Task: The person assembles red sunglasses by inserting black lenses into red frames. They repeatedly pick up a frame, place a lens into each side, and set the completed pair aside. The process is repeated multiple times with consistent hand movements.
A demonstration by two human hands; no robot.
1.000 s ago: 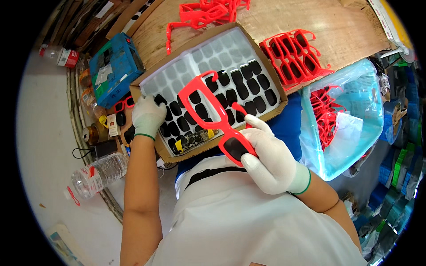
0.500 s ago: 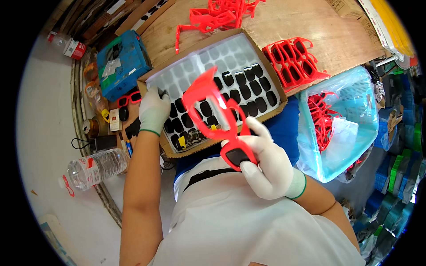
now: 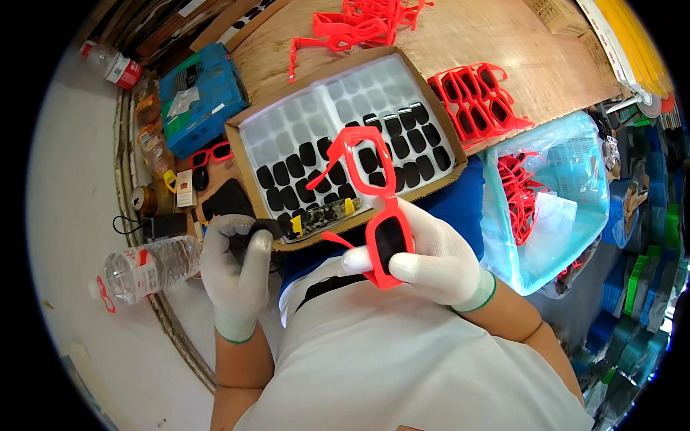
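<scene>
In my gloved right hand (image 3: 442, 255) is a pair of red sunglasses (image 3: 381, 192), pinched by the lower rim over my lap. That lower rim holds a dark lens; the upper rim is an open hole. My gloved left hand (image 3: 237, 269) is closed on a loose dark lens (image 3: 267, 228), gripped between thumb and fingers at the near left corner of a cardboard box. Rows of dark lenses (image 3: 295, 166) lie in the white tray of this box (image 3: 243, 154). A patterned strip with yellow ends (image 3: 325, 218) rests along the box's near side.
Red glasses with dark lenses (image 3: 474, 100) stand in a stack at the right, above a blue basket (image 3: 557, 258) lined with plastic. Bare red frames (image 3: 352, 29) pile up at the back. To the left are a blue case (image 3: 205, 100) and a water bottle (image 3: 151, 269).
My left hand has come from the box's left edge toward me, now with a dark lens. My right hand has turned the sunglasses more upright.
</scene>
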